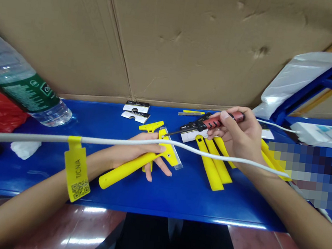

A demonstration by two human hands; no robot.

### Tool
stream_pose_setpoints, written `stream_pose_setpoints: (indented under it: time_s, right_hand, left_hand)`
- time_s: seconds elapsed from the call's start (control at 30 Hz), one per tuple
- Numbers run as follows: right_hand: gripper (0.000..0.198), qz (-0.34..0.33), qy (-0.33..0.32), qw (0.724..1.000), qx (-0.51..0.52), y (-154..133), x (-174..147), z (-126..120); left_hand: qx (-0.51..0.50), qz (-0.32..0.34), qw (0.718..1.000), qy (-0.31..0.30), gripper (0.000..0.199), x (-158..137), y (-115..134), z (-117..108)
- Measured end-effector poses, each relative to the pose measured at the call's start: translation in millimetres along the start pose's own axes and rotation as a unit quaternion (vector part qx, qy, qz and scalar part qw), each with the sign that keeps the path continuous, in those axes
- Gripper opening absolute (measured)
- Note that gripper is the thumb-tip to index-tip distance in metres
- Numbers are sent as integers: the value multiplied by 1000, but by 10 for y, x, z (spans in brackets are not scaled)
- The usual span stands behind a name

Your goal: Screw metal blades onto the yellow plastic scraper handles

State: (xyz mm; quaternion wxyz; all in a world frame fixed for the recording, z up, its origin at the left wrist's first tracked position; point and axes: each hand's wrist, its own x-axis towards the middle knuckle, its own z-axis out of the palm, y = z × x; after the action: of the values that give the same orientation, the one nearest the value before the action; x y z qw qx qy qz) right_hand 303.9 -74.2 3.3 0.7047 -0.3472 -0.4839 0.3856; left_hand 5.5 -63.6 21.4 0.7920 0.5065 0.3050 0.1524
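My left hand (138,144) is closed around a yellow scraper (127,171), its handle slanting toward the front left and its wide head on the right. Along the head's outer edge runs a blade under a clear strip (178,166). In my right hand (244,135) is a screwdriver (212,123) with a red and black handle. Its thin shaft points left, and the tip meets the head close to a screw hole. Behind my left hand lies another yellow scraper head (151,127). Several yellow handles (211,165) rest below and beside my right hand.
Small black-and-white boxes (135,116) and thin metal strips (189,114) lie near the cardboard wall (193,43). A white cable (116,141) with a yellow tag (76,174) crosses before my hands. A water bottle (23,84) leans at left on the blue table (157,199).
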Motion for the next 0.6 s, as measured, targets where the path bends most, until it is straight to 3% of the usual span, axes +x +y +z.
stream_pose_setpoints:
  time_s: [0.6]
  right_hand:
    - [51, -18, 12, 1000, -18, 44, -9, -31]
  left_hand:
    - [12, 4, 1000, -1, 36, -8, -4, 2]
